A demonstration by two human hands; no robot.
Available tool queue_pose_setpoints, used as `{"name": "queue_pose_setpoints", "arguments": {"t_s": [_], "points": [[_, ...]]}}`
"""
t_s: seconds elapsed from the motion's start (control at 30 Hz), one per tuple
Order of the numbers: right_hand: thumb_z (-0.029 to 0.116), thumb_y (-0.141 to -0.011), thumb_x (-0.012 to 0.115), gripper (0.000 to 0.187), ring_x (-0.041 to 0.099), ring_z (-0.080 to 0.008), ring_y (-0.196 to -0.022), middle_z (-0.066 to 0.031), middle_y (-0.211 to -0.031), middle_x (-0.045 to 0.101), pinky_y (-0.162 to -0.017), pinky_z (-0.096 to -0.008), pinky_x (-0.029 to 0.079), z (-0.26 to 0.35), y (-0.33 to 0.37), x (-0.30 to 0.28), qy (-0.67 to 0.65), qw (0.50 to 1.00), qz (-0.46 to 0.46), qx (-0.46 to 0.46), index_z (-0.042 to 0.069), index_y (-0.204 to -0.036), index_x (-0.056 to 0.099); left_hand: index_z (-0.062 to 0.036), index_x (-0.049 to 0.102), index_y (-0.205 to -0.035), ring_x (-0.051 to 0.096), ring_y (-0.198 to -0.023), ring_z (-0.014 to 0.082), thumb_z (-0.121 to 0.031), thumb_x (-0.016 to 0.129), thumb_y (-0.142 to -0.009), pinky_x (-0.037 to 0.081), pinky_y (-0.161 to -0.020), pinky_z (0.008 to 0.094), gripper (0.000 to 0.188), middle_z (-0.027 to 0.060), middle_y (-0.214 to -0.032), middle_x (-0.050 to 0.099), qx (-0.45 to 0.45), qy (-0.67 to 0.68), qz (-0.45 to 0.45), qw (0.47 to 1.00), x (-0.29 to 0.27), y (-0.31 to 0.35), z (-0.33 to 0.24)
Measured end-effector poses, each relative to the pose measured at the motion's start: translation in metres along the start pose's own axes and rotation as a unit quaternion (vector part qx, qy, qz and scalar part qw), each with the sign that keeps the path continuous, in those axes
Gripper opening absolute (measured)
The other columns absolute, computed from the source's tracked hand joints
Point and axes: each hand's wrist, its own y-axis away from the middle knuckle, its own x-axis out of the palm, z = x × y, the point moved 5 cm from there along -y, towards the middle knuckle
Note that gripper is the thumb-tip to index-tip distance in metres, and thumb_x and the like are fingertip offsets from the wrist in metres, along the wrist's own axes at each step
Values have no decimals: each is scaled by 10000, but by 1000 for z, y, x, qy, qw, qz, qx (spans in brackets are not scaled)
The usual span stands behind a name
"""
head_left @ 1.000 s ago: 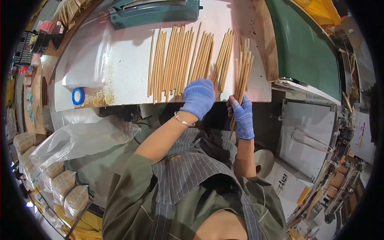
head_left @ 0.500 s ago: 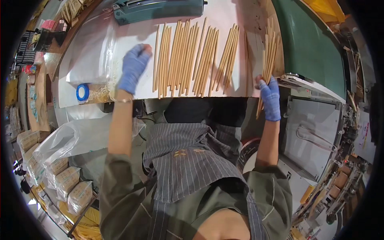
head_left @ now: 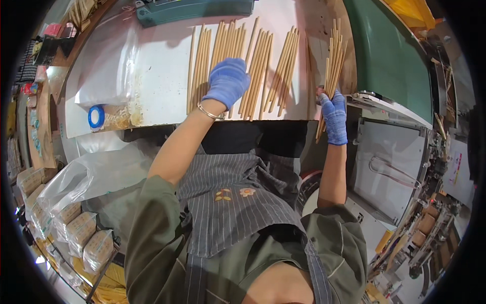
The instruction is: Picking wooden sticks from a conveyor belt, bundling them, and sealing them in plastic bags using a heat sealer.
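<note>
Long, thin wooden sticks (head_left: 259, 76) lie side by side in loose groups on the white table (head_left: 164, 66), pointing away from me. My left hand (head_left: 228, 82), in a blue knit glove, is over the middle group and covers its near part. Its fingers bend down toward the sticks, and their tips are hidden. At the table's right edge my right hand (head_left: 334, 116), gloved the same way, is closed round an upright bundle of sticks (head_left: 334, 63). The bundle's lower ends stick out below the hand.
A teal bench-top device, apparently a bag sealer (head_left: 197, 11), stands at the far edge. Clear plastic bags (head_left: 106, 71) and a blue-rimmed roll (head_left: 95, 116) lie at the left. Wrapped packages (head_left: 98, 251) sit low on the left. A green panel (head_left: 390, 66) borders the right side.
My left hand has moved right, from beside the leftmost sticks to over the middle group. My right hand still holds its bundle. The view has shifted slightly.
</note>
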Motion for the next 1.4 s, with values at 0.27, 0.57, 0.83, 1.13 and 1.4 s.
{"name": "queue_pose_setpoints", "arguments": {"t_s": [0.27,0.57,0.83,1.13,1.4], "points": [[155,-829,580,185,509,-95,-676,-29,-763,579,-609,-231,429,-33,23,-19,-15,997,-69,-17,-6,-919,588,33,608,-794,603,-770,338,-296,619,-662,476,-740,395,354,232,-786,602,-36,-29,59,997,-8,-27,-13],[147,-846,557,208,572,-110,-744,-58,-868,613,-662,-237,469,-30,23,-31,-60,998,-31,16,-13,-979,566,-85,530,-839,599,-662,287,-268,620,-685,486,-639,385,255,107,-686,572,269,-198,16,943,-68,-23,5],[153,-803,620,232,578,-110,-756,-48,-864,611,-665,-242,478,-17,-11,-13,-125,989,-73,-3,6,-978,578,-103,498,-1030,573,-787,275,-103,603,-701,492,-658,351,344,102,-928,542,432,-189,-148,869,-52,-60,8],[226,-790,636,276,556,-89,-697,-27,-832,609,-575,-226,438,-2,-45,19,-129,991,7,44,19,-969,602,28,352,-1232,412,-1109,358,-614,624,-627,383,-900,399,923,245,-1170,417,-193,-39,-51,979,-48,-5,46],[161,-838,571,240,586,-119,-754,-65,-873,612,-669,-252,487,29,-7,101,-343,933,100,45,-16,-999,561,16,222,-1323,308,-1177,359,-555,670,-599,299,-961,470,1025,214,-1273,312,-127,-63,-8,990,0,-23,-37]]}}
